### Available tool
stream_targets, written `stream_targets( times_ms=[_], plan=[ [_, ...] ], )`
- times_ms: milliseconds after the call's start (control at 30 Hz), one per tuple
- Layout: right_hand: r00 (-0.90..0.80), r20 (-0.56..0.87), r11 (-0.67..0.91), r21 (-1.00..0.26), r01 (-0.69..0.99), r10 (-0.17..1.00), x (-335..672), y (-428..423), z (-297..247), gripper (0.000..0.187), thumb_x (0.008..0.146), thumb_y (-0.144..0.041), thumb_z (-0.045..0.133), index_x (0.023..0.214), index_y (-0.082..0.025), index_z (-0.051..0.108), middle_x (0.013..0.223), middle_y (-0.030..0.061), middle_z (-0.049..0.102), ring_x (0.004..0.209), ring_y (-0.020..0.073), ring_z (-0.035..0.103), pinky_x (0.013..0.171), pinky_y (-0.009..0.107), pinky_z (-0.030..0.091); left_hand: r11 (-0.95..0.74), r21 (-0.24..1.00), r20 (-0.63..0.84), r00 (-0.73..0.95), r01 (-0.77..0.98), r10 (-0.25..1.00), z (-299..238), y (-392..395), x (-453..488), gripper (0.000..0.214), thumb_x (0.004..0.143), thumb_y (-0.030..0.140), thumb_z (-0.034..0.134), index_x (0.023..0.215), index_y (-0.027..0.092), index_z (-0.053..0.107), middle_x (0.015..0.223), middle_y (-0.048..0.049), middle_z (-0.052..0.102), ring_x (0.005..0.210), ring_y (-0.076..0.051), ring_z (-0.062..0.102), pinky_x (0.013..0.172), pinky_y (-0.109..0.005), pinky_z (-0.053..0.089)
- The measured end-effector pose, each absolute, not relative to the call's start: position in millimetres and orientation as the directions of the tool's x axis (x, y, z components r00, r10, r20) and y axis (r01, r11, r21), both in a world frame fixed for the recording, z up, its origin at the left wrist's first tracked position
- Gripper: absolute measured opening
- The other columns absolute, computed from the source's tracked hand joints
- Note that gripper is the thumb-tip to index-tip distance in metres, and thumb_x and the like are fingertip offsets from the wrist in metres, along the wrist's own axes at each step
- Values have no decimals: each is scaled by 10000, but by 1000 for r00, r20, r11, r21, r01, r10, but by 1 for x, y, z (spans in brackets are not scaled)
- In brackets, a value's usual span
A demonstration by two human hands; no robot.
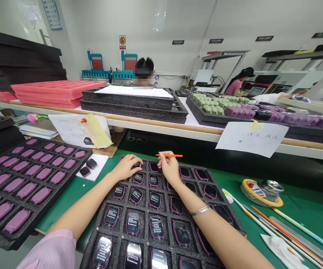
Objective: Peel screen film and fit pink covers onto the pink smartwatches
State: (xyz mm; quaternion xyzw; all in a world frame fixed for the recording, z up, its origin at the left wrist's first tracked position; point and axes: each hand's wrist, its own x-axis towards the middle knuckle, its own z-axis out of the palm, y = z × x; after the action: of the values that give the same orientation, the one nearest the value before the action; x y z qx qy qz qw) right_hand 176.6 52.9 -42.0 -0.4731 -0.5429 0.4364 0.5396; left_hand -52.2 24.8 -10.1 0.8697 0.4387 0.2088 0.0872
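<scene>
Right hand pinches an orange stick over a tray of watches on the green table; left hand touches one, grip unclear. Purple cases, loose sticks and a shelf hem in.

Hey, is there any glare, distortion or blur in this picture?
Head view: white glare washes the nearest smartwatches' screens; head view: apparent wide-angle stretching slants the black foam stack; head view: small black wall signs look too soft to read; head view: pixelation masks part of a co-worker's head.
</scene>
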Motion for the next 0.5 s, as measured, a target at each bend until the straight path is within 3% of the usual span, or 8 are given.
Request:
stream_targets(
  times_ms=[333, 500],
  plan=[
    [-44, 86, 86, -996, -2, 995, 132, 64, -51, 321, 986, -369, 628, 1229, -160, 614, 1147, 74, 669, 920, 188, 684, 778, 371, 603, -610, 398, 348, 503, 685, 791, -15, 23, -51, 106, 945, 267, 622, 1049, 254, 636, 1161, -26, 691, 1135, -233, 633, 1035, -389, 474],
    [-77, 79, 79, -997, -11, 994, 135, 57, -54, 326, 982, -365, 634, 1235, -161, 613, 1165, 78, 666, 943, 196, 683, 795, 384, 603, -555, 457, 365, 423, 695, 830, -19, 24, -51, 299, 908, 280, 677, 1177, 231, 556, 1194, -69, 689, 1138, -257, 654, 1002, -413, 510]
  ],
)
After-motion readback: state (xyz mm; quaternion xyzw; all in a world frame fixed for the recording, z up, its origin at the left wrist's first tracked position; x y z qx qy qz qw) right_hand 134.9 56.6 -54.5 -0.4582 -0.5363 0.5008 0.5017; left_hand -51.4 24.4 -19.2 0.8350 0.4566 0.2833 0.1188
